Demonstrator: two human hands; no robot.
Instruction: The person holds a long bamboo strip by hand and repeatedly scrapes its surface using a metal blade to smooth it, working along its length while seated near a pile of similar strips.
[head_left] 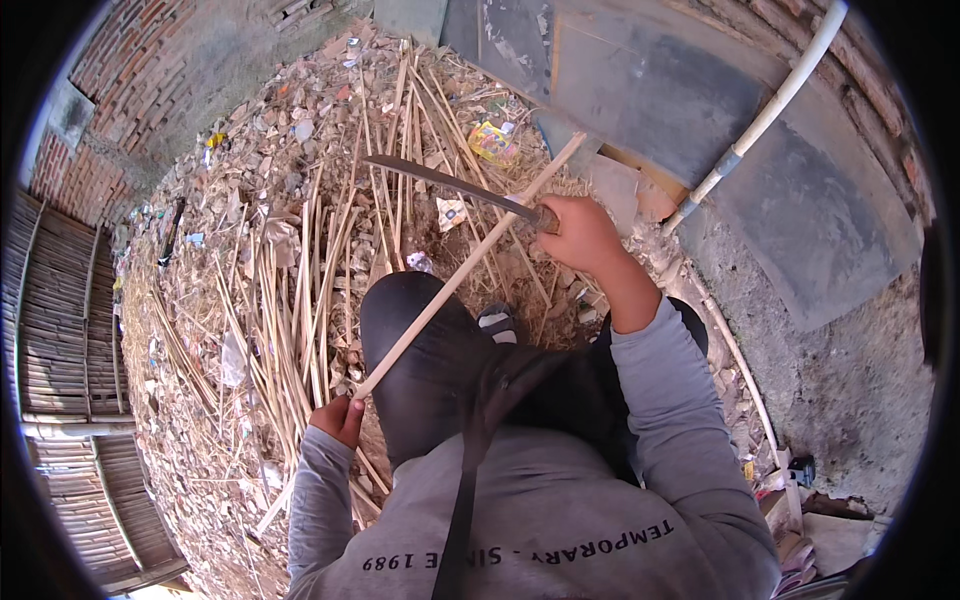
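A long pale bamboo strip [440, 298] slants from lower left to upper right across my raised knee. My left hand [338, 420] is closed around its near end. In my right hand [583, 236] is the handle of a machete [432, 177], the fingers wrapped round it. The dark blade points left and slightly away from me. It crosses the strip towards the strip's far end, close to my right fist. I cannot tell whether the edge touches the strip or only overlaps it in this view.
Many split bamboo strips [318, 290] lie on the littered ground ahead and left. Grey panels [650, 85] and a white pipe [765, 115] lean at the right. A brick wall [135, 90] and a bamboo-slat wall [60, 310] stand on the left. A yellow wrapper [490, 142] lies ahead.
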